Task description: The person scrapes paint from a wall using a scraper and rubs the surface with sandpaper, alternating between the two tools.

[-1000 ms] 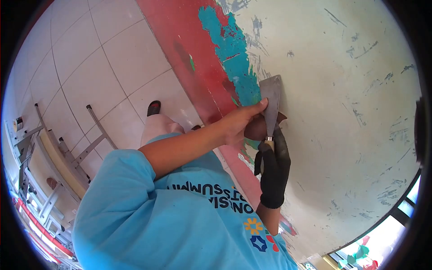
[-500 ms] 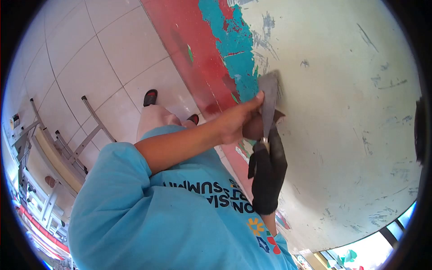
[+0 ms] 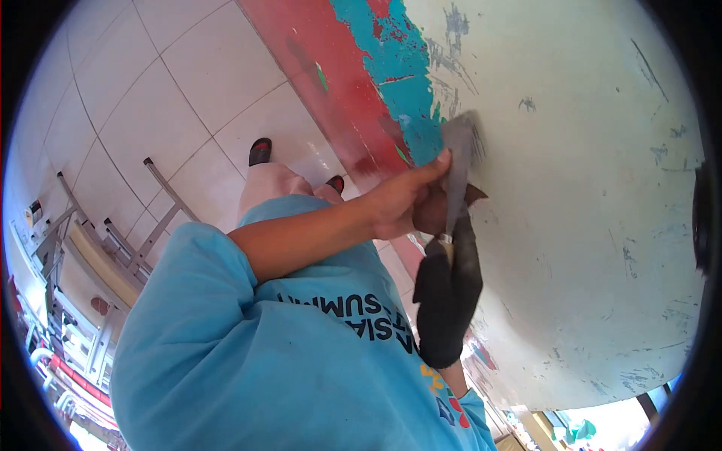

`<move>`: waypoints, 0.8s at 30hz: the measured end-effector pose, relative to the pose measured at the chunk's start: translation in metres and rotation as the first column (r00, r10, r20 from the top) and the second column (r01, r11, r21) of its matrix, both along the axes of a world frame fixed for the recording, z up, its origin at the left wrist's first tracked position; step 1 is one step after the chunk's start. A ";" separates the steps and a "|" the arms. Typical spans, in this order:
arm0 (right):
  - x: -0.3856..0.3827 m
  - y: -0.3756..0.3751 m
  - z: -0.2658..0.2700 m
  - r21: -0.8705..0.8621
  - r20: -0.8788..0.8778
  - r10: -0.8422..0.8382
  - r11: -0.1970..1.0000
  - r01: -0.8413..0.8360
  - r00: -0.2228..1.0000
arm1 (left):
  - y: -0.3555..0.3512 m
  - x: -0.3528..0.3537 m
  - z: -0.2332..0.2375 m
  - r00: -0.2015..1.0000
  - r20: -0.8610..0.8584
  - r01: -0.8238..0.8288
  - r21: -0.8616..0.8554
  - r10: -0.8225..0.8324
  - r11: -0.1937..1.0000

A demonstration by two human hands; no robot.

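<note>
My right hand (image 3: pixel 449 308), in a black glove, grips a scraper (image 3: pixel 458 169) by its handle. The scraper's broad metal blade lies against a painted surface (image 3: pixel 556 195), its tip at the border of the teal paint (image 3: pixel 406 98) and the off-white area. My bare left hand (image 3: pixel 402 199) reaches across from the left, its thumb pressed on the blade's edge. Under that thumb, its fingers curl round a brown folded sheet (image 3: pixel 432 214) that looks like sandpaper. One pointed corner of the sheet sticks out past the blade.
A red painted band (image 3: pixel 331 90) borders the teal. Grey scratches (image 3: pixel 455 30) mark the off-white area. Pale floor tiles (image 3: pixel 210 68) lie at left, with my shoe (image 3: pixel 260 151) on them. Metal-framed furniture (image 3: pixel 113 263) stands at far left.
The view has shifted slightly, so the painted surface and floor sit a little further right. Both hands keep their grip, and the blade stays by the teal edge.
</note>
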State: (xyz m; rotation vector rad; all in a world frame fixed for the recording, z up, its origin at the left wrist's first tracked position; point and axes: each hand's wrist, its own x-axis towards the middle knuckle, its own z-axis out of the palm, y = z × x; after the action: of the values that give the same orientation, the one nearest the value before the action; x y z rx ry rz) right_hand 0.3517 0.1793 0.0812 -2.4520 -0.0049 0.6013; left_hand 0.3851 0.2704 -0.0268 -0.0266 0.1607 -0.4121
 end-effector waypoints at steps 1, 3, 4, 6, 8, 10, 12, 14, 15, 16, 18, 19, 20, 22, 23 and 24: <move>-0.003 -0.006 -0.007 -0.053 0.107 0.139 0.990 -0.134 0.984 | 0.002 0.000 -0.003 1.000 0.004 0.024 -0.034 -0.024 0.999; -0.005 -0.004 0.000 -0.004 0.018 0.014 1.000 -0.014 1.000 | 0.001 -0.001 -0.002 0.998 0.010 0.061 -0.070 -0.060 0.996; -0.004 0.002 0.006 0.043 -0.078 -0.090 0.995 0.093 0.993 | 0.003 -0.001 0.001 0.998 -0.016 0.061 -0.027 -0.061 0.998; 0.002 0.014 0.008 0.049 -0.109 -0.118 0.991 0.124 0.987 | 0.006 0.000 -0.002 0.998 -0.042 0.056 0.018 -0.056 0.998; 0.008 0.018 -0.006 0.027 -0.006 0.012 1.000 -0.011 1.000 | 0.009 0.003 -0.018 0.997 0.070 0.039 -0.034 -0.036 0.999; -0.001 0.014 -0.006 -0.003 0.019 0.056 0.998 -0.056 0.998 | 0.009 0.000 -0.008 0.997 0.008 0.081 -0.033 -0.080 0.996; -0.007 0.014 0.004 0.048 -0.043 -0.132 0.990 0.134 0.990 | 0.009 0.000 -0.006 0.992 -0.063 0.106 -0.037 -0.108 0.994; -0.002 0.015 0.000 0.055 -0.064 -0.122 0.991 0.126 0.990 | 0.001 0.000 -0.010 0.999 -0.034 0.022 -0.076 -0.025 0.997; 0.001 0.016 -0.007 0.019 0.003 -0.020 1.000 0.020 1.000 | 0.002 0.000 -0.012 0.999 -0.034 0.029 -0.083 -0.031 0.996; 0.000 0.015 -0.010 -0.024 0.064 0.085 0.996 -0.083 0.994 | 0.006 0.000 -0.017 0.999 0.041 0.026 -0.115 -0.022 0.993; -0.005 0.015 -0.009 -0.050 0.034 0.089 0.995 -0.087 0.995 | 0.008 0.000 -0.017 0.994 0.112 0.023 -0.140 -0.007 0.990; -0.002 0.018 -0.007 -0.006 0.021 0.034 0.999 -0.034 0.999 | 0.007 0.001 -0.015 0.998 0.056 0.016 -0.110 -0.010 0.994; -0.001 0.020 -0.007 0.037 0.010 -0.020 0.999 0.020 1.000 | 0.007 0.001 -0.013 1.000 0.004 0.010 -0.080 -0.010 0.997; -0.002 0.022 -0.008 0.010 0.045 0.015 1.000 -0.016 0.999 | 0.011 -0.001 -0.014 0.999 0.047 0.011 -0.114 -0.005 0.993; -0.002 0.023 -0.009 -0.017 0.075 0.054 0.998 -0.053 0.996 | 0.012 -0.001 -0.015 0.996 0.086 0.009 -0.147 0.004 0.989; -0.003 0.023 -0.007 -0.019 0.074 0.056 0.998 -0.054 0.996 | 0.010 0.000 -0.013 0.996 0.086 0.007 -0.149 0.006 0.989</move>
State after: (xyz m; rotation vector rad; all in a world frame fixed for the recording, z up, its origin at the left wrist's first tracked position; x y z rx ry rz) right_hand 0.3492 0.2026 0.0744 -2.4970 -0.0980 0.5348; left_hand 0.3850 0.2808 -0.0394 -0.1559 0.0449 -0.4248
